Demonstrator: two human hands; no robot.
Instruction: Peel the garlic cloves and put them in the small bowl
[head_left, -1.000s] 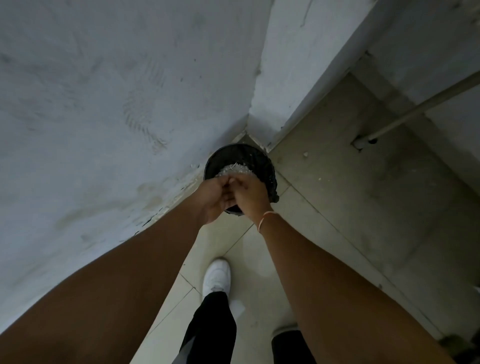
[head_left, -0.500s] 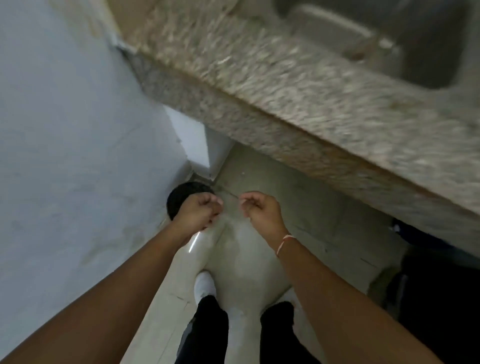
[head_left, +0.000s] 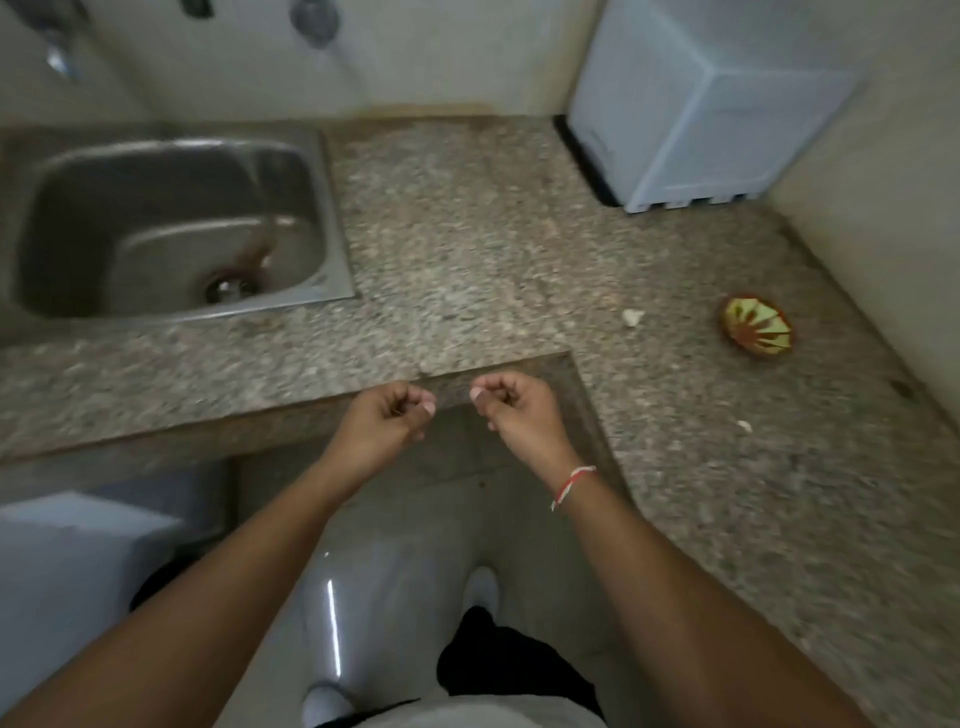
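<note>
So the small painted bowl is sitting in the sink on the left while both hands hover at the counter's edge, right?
Not quite. The head view shows the small painted bowl on the granite counter at far right, not in the sink. The rest holds: the left hand and the right hand do hover at the counter's edge.

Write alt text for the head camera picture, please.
A person's left hand and right hand, fingers curled, hover apart at the edge of a granite counter. A steel sink sits at left; a small bowl and garlic clove lie at right.
</note>
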